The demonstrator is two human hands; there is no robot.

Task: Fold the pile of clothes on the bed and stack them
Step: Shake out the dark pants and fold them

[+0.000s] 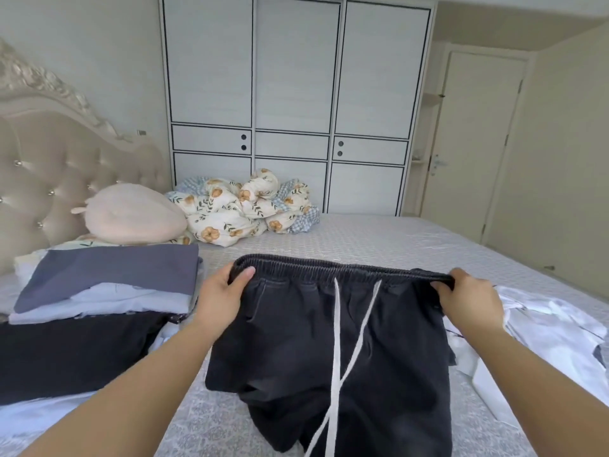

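Left hand [219, 296] and right hand [469, 300] each pinch the black shorts [316, 344] waistband; pull it taut, then fold toward nine o'clock, near the stack [105, 285].

The bed [379, 239] carries folded clothes [105, 285], dark shorts [329, 341], white garments [543, 328] (crumpled), a quilt [244, 206] and a cushion [131, 214].

White wardrobe [293, 103], tufted headboard [49, 179]

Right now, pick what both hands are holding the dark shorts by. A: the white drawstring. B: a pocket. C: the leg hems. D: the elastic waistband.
D: the left hand and right hand each grip an end of the gathered elastic waistband of the dark shorts, while the white drawstring hangs free.
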